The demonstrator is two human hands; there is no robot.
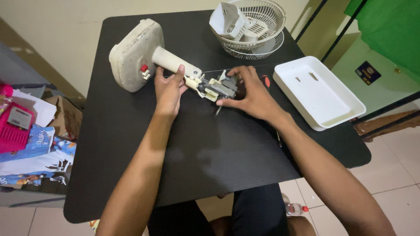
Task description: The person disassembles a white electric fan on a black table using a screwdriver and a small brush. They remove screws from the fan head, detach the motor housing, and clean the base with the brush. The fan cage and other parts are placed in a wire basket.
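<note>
Both hands work on a stripped desk fan lying on its side on the black table point(210, 166). Left hand point(168, 89) pins the cream neck point(175, 61) near the base point(133, 54), fingers curled loosely over it. Right hand point(251, 94) cups the bare motor unit point(218, 87), fingertips pinching its grey housing. Judging by the layout, dismantling is well along: 2 wire grilles and a white rear cover point(227, 19) already sit in a heap point(258, 30) behind (blade not clearly seen), while the motor is not yet off. Right of it lies a white tray point(341, 109) with 2 small parts.
</note>
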